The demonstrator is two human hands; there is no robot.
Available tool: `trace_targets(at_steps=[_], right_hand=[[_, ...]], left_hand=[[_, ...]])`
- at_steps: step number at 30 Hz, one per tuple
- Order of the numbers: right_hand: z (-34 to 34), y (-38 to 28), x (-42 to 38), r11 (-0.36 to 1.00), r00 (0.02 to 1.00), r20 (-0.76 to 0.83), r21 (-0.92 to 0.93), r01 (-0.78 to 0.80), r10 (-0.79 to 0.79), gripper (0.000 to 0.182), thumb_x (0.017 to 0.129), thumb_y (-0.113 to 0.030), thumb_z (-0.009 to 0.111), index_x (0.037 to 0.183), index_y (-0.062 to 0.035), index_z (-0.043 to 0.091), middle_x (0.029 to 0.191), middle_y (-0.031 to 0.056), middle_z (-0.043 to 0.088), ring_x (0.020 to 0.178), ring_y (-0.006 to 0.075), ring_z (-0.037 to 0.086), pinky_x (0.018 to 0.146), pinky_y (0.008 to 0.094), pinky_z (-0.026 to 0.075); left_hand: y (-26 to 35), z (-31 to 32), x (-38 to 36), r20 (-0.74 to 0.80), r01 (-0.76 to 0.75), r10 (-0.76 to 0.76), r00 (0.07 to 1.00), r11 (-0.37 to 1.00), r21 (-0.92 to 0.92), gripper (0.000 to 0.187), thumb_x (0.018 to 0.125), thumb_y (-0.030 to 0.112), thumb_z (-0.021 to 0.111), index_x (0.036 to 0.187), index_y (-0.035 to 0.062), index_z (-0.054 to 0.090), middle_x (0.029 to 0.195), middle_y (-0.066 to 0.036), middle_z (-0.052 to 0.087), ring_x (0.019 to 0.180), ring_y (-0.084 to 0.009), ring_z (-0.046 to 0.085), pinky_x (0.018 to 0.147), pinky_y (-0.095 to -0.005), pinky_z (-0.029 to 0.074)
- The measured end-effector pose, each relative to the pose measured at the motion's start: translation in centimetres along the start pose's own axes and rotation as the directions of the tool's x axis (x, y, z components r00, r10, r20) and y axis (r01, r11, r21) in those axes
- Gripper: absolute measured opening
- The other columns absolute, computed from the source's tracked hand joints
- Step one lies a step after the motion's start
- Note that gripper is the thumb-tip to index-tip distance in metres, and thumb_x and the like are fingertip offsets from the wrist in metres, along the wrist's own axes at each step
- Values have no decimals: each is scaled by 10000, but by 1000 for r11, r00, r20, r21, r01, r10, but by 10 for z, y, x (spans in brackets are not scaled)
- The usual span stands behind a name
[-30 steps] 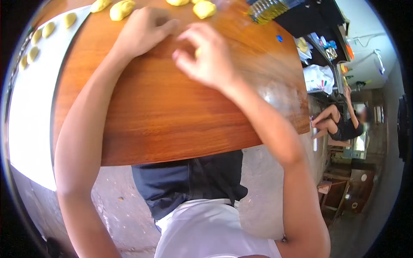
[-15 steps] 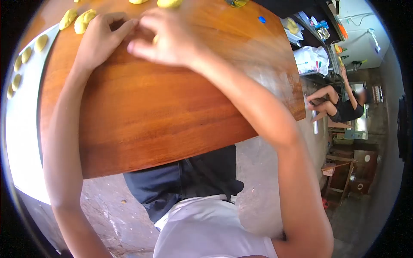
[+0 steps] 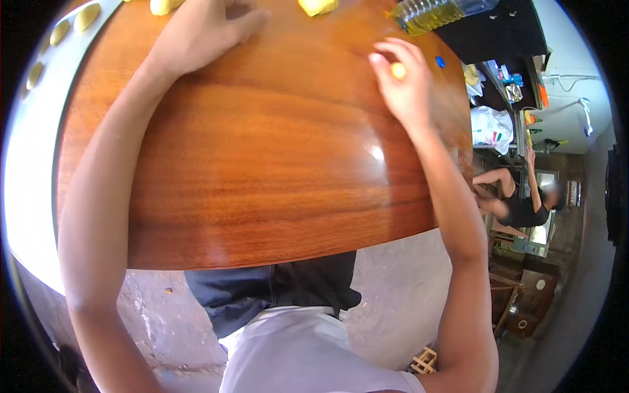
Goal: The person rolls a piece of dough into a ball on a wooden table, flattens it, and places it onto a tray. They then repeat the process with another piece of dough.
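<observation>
A small yellow piece (image 3: 398,71), soft-looking and rounded like dough, sits in the right hand (image 3: 406,82) above the far right part of the worktop (image 3: 282,164). That grip is loosely curled, the piece held between bent fingers and palm, with the thumb and fingertips a little apart. The left hand (image 3: 203,33) is at the far left with its thumb stretched out; its other fingers run to the edge of view, so I cannot tell how open this grip is or whether it holds anything.

Just beside the left hand lies a larger yellow lump (image 3: 165,6), and between the hands, farther away, a second lump (image 3: 318,6), matte and uneven. The worktop is glossy reddish-brown wood with streaked grain. Along its left side, a smooth white tray (image 3: 33,170) carries flattened oval pieces (image 3: 86,17).

Far right are a ribbed, clear plastic bottle (image 3: 429,14) of yellow liquid and, nearer, a small blue cap (image 3: 439,62). Beyond, at the right, are a crinkled white plastic bag (image 3: 491,128) and a seated person (image 3: 524,208) in dark clothes.
</observation>
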State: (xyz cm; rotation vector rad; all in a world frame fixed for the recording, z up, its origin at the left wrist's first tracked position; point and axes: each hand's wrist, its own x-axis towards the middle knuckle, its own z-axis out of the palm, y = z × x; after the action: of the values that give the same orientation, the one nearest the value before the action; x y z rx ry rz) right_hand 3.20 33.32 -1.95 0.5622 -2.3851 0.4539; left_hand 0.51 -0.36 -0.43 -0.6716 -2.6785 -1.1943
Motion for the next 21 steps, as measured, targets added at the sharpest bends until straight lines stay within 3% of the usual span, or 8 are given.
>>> trace_targets(at_steps=[2,5,6,9,12,14,17,21], right_hand=[[17,-47,14,984,997,62,173,29,-40,176,885,-152,729,1011,-30,728,1111,191,713,1077,368,682,953,408,547],[7,-122,-11,969,979,163,234,82,-122,177,850,-45,674,1023,-51,711,1197,171,675,1262,392,578,1166,622,337],[-11,-139,-23,974,963,250,225,41,-98,215,905,-29,633,1088,-74,737,1286,141,679,1306,408,572,1207,588,304],[-48,-137,-54,966,933,295,214,147,-207,286,856,9,667,1119,-73,745,1256,186,635,1277,409,558,1164,541,387],[-57,-104,-58,975,971,106,-43,218,-212,314,823,-69,801,1135,-73,765,1124,137,632,1055,309,588,929,455,482],[-41,-73,-38,981,991,45,-141,132,-127,267,772,-215,879,979,-92,766,969,106,567,948,300,557,824,437,443],[-2,-41,3,974,987,-9,-168,155,-159,275,780,-301,886,876,-97,728,987,120,586,969,317,569,853,451,456],[18,-104,5,999,993,117,45,15,-20,288,849,-239,811,1052,-61,712,1187,247,619,1162,417,588,1013,456,477]], left_hand=[[0,-2,-5,-17,-11,10,1000,1000,-19,382,994,324,645,857,-30,684,677,-50,611,652,-119,560,640,-321,465],[-3,-3,-3,-21,-19,18,1000,998,-52,376,981,307,652,835,-39,674,664,-87,620,628,-150,565,639,-343,471],[-6,0,-5,-11,-23,23,1000,998,-59,366,970,293,659,831,-45,669,665,-115,632,613,-178,570,642,-359,477],[17,-4,-5,-63,1,-5,998,998,-65,291,914,184,689,801,-82,712,707,-237,684,565,-266,611,617,-386,519],[26,-8,-4,-48,11,-14,999,997,-70,287,901,184,686,811,-87,718,710,-242,686,594,-302,650,622,-406,528],[26,-8,-5,-70,-43,39,997,998,-56,292,885,186,688,790,-89,712,718,-249,687,634,-333,680,641,-422,538],[22,-7,-6,-99,-81,77,992,996,-41,299,880,192,690,783,-91,708,722,-255,683,635,-342,678,646,-426,538],[11,-1,-7,-126,-101,100,987,995,-2,302,869,193,694,774,-94,703,724,-261,679,648,-355,683,654,-429,541]])
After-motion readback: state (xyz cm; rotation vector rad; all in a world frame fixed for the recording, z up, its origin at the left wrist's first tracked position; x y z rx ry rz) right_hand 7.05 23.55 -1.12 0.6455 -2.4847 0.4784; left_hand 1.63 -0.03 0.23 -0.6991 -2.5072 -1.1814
